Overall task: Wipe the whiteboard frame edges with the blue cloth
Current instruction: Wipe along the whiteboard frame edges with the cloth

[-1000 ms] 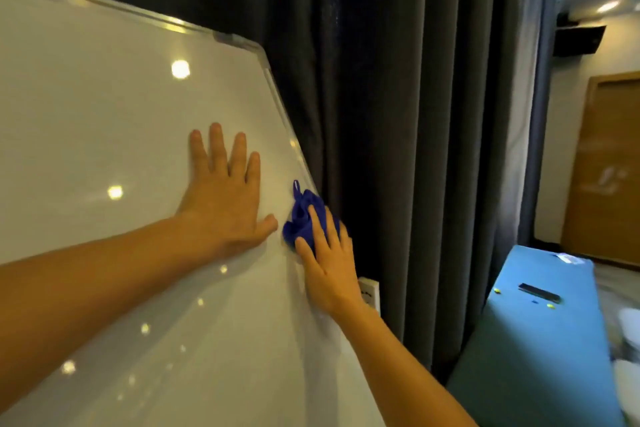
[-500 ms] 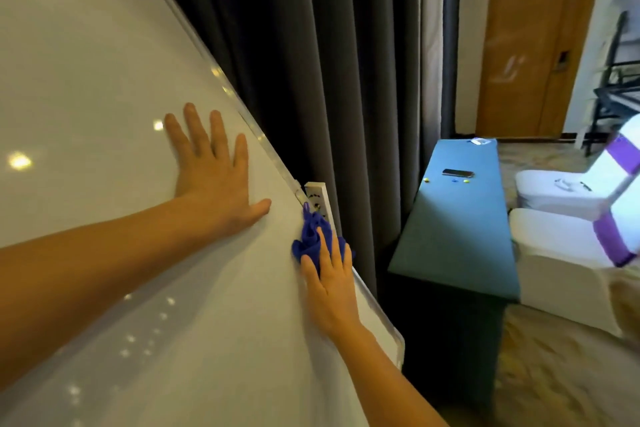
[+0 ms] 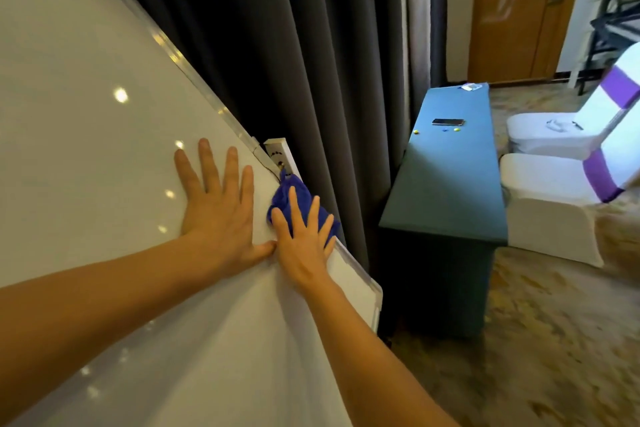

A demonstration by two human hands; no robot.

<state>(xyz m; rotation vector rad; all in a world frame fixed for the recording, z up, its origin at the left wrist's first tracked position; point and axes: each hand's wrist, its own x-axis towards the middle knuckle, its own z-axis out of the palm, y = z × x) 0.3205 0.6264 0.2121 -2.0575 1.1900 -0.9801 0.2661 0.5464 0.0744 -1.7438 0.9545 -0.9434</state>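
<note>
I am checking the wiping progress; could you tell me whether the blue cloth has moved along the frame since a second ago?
Yes. The blue cloth has slid down the frame's right edge, nearer the bottom corner.

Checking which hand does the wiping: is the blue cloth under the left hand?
No, the crumpled blue cloth lies under the right hand at the whiteboard's frame edge; the left hand is bare.

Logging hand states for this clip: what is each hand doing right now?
Left hand: open, flat on the whiteboard, holding nothing.
Right hand: open, fingers spread, pressing the blue cloth against the frame edge.
</note>
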